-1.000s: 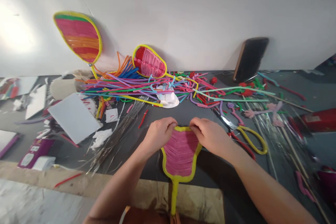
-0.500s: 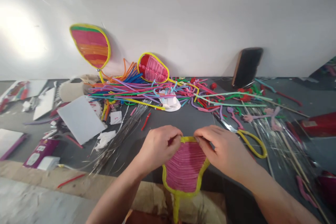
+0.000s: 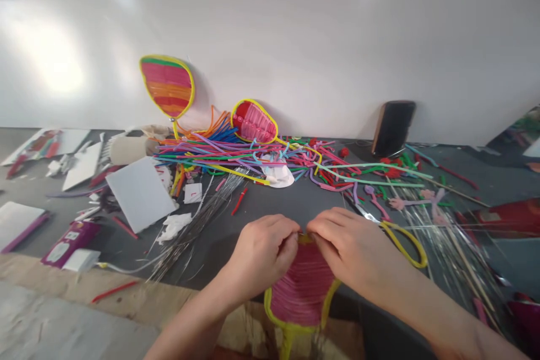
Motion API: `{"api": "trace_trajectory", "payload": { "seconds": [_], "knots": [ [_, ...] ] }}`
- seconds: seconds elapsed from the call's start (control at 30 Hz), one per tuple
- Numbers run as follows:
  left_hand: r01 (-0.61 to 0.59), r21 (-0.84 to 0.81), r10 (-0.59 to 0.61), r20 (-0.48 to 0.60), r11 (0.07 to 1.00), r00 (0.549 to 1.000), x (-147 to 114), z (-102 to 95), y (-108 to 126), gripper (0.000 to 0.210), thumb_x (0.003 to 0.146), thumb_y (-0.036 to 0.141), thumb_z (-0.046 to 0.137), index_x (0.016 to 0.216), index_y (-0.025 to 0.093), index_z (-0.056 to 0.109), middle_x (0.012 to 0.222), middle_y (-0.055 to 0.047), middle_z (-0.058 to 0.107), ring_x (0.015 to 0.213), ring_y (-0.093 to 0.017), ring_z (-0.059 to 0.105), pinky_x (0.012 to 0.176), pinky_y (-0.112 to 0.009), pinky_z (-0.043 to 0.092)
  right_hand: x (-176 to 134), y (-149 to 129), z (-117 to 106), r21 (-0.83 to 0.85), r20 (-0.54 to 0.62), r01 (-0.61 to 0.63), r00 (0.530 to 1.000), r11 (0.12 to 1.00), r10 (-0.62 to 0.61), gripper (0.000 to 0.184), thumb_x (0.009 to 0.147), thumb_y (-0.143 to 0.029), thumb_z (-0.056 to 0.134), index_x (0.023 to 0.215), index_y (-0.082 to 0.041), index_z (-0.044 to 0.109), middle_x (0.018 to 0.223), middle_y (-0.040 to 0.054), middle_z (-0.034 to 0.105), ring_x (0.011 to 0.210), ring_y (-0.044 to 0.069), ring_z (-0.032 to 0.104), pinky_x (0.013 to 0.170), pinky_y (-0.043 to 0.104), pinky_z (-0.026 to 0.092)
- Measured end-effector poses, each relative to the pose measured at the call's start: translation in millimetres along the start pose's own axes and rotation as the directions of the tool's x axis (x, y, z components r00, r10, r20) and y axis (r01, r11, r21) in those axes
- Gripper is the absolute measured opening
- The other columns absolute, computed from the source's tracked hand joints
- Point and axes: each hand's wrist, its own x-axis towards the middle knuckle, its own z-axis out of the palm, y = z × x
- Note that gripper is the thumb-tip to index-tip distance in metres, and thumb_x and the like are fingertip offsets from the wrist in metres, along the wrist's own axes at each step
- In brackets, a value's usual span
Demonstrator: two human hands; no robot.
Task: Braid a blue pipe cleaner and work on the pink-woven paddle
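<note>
Between both hands hangs a pink pipe-cleaner panel point(image 3: 300, 287) with a yellow fuzzy edge and a yellow stem pointing down toward me. My left hand point(image 3: 266, 247) is closed, thumb and fingers pinching the panel's top edge on its left side. My right hand point(image 3: 346, 247) pinches the same edge just to the right, its fingertips almost meeting the left ones. The exact grip point is partly hidden by the fingers. Yellow-handled scissors point(image 3: 403, 243) lie just right of my right hand.
Behind the hands lies a heap of coloured pipe cleaners point(image 3: 219, 152). Two finished striped panels, one larger point(image 3: 169, 87) and one smaller point(image 3: 255, 122), lean on the white board point(image 3: 304, 45). A phone point(image 3: 394, 128) stands at right. Thin wires point(image 3: 202, 225) and a white card point(image 3: 141, 194) lie left.
The fingertips of both hands have come closer together along the top edge. The camera view has tilted up, showing more beyond the white board.
</note>
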Motion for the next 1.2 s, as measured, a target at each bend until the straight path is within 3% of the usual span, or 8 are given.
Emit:
{"api": "trace_trajectory", "payload": {
  "seconds": [0.2, 0.47, 0.7, 1.0, 1.2],
  "knots": [
    [-0.003, -0.018, 0.003, 0.005, 1.000, 1.000, 0.0, 0.2, 2.0, 0.020, 0.083, 0.008, 0.045, 0.082, 0.018, 0.063, 0.075, 0.000, 0.064, 0.071, -0.011, 0.058, 0.065, -0.021, 0.040, 0.6, -4.0, -6.6, -0.059, 0.026, 0.061, 0.998, 0.996, -0.059, 0.022, 0.078, 0.001, 0.049, 0.077, -0.016, 0.062, 0.071, 0.0025, 0.061, 0.069, 0.017, 0.056, 0.065, 0.029, 0.042],
    [0.014, -0.010, -0.014, -0.002, 1.000, 1.000, -1.3, -1.8, 4.1, 0.021, 0.084, 0.010, 0.046, 0.086, 0.018, 0.065, 0.077, -0.001, 0.067, 0.074, -0.012, 0.061, 0.068, -0.022, 0.042, -5.2, 1.0, -13.6, -0.140, 0.073, -0.001, 0.997, 0.990, 0.011, 0.019, 0.079, -0.004, 0.054, 0.081, -0.020, 0.063, 0.073, 0.0001, 0.061, 0.071, 0.017, 0.057, 0.063, 0.029, 0.039],
    [-0.006, -0.020, 0.006, 0.007, 1.000, 1.000, -0.3, -3.1, 5.5, 0.021, 0.086, 0.010, 0.046, 0.087, 0.018, 0.065, 0.079, -0.001, 0.067, 0.074, -0.012, 0.061, 0.068, -0.022, 0.042, -6.1, 1.9, -12.7, -0.093, 0.020, 0.019, 1.000, 0.995, -0.017, 0.021, 0.085, -0.005, 0.048, 0.086, -0.019, 0.063, 0.077, 0.0020, 0.063, 0.074, 0.016, 0.059, 0.067, 0.028, 0.043],
    [-0.022, 0.011, 0.022, 0.008, 1.000, 1.000, -2.2, -3.7, 6.5, 0.022, 0.086, 0.010, 0.044, 0.085, 0.017, 0.065, 0.075, -0.001, 0.064, 0.072, -0.012, 0.059, 0.065, -0.022, 0.041, -3.1, -5.0, -8.2, -0.156, -0.058, 0.014, 0.998, 0.988, -0.023, 0.020, 0.087, -0.007, 0.047, 0.084, -0.017, 0.064, 0.075, 0.0033, 0.064, 0.074, 0.017, 0.061, 0.066, 0.028, 0.045],
    [-0.024, 0.024, 0.024, 0.015, 0.999, 1.000, -2.6, -4.9, 8.0, 0.022, 0.086, 0.009, 0.044, 0.084, 0.017, 0.065, 0.075, -0.001, 0.063, 0.072, -0.012, 0.058, 0.065, -0.022, 0.041, -6.1, -4.7, -6.4, -0.116, -0.037, 0.016, 0.999, 0.993, -0.020, 0.022, 0.087, -0.006, 0.045, 0.084, -0.018, 0.063, 0.077, 0.0041, 0.063, 0.075, 0.017, 0.060, 0.067, 0.029, 0.046]
  ]
}}
